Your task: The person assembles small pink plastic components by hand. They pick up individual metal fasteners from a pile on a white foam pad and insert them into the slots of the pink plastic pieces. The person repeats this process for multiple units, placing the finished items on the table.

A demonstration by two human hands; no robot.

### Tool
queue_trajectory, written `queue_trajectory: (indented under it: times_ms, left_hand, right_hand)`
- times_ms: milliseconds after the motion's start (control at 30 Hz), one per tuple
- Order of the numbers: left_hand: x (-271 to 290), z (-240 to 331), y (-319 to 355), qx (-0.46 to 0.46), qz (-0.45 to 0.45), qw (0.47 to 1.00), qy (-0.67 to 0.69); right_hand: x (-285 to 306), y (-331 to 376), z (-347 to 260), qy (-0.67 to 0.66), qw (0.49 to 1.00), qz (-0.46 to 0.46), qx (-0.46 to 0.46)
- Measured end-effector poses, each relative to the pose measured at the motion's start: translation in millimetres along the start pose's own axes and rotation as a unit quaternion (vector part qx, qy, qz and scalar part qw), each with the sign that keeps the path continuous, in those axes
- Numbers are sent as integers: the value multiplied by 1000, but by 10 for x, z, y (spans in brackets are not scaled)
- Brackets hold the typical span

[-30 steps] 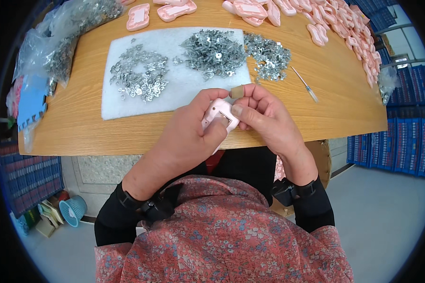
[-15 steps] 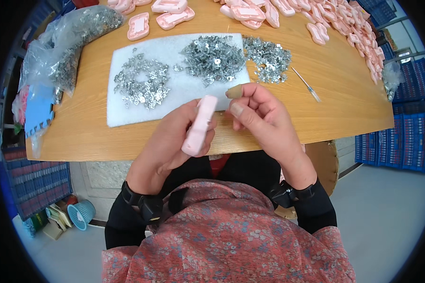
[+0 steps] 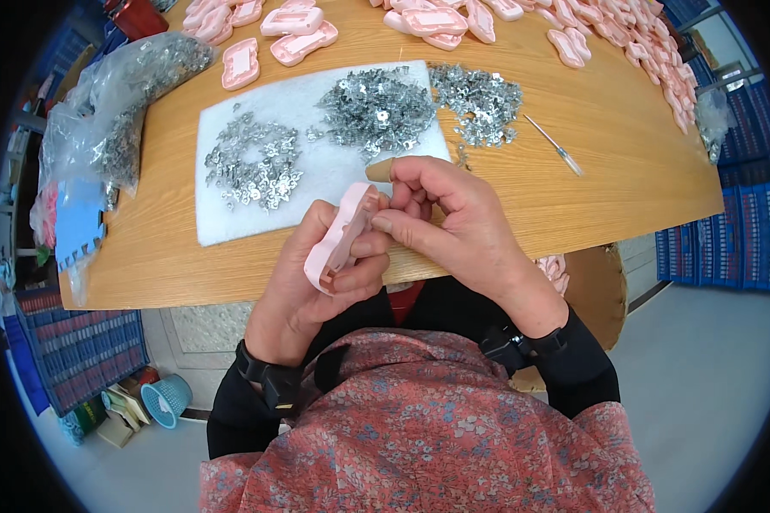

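Observation:
My left hand (image 3: 287,295) is wrapped round a pink plastic shell (image 3: 340,232), held tilted on its edge above the table's near side. My right hand (image 3: 475,227) is at the shell's right side, its thumb tip close against the inner side and its other fingers curled. A tan cover (image 3: 380,170) sits on its index fingertip. Whatever is between the right fingers is too small or hidden to name. Just beyond my hands lies a white foam sheet (image 3: 218,224), bearing a loose pile of small metal pieces (image 3: 257,162) and a denser pile of metal clips (image 3: 375,111).
More metal pieces (image 3: 479,103) lie right of the sheet, near a thin pen-like tool (image 3: 556,147). Pink shells (image 3: 304,41) spread along the far side, heaped at far right (image 3: 650,51). A clear bag of metal parts (image 3: 115,120) and a blue foam mat (image 3: 79,222) occupy the left edge.
My right hand has moved left, its thumb coming up to the shell. The left hand has turned the shell so that its hollow side faces right.

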State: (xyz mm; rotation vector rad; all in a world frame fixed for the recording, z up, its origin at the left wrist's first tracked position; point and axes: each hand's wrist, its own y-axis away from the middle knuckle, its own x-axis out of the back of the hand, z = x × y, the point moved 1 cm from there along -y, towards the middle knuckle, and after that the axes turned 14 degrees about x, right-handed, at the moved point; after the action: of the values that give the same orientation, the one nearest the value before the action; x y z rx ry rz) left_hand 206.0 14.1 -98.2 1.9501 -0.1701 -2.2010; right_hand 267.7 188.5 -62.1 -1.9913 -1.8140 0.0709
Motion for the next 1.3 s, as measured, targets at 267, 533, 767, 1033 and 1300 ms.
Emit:
queue_trajectory:
  times_ms: [267, 533, 767, 1033, 1300]
  left_hand:
    - [17, -29, 7, 7, -8, 1000, 21]
    - [30, -53, 1, 2, -14, 1000, 28]
    - [89, -82, -41, 55, -73, 995, 43]
    - [93, 0, -20, 101, -125, 984, 72]
    - [-66, 18, 195, -63, 105, 980, -158]
  right_hand:
    - [32, -41, -44, 10, 999, -38, -6]
    - [40, -74, -59, 7, 999, -44, -16]
    - [112, -111, 14, -107, 984, -65, -129]
    - [303, -56, -52, -61, 991, -8, -121]
    - [403, -12, -69, 9, 994, 20, -104]
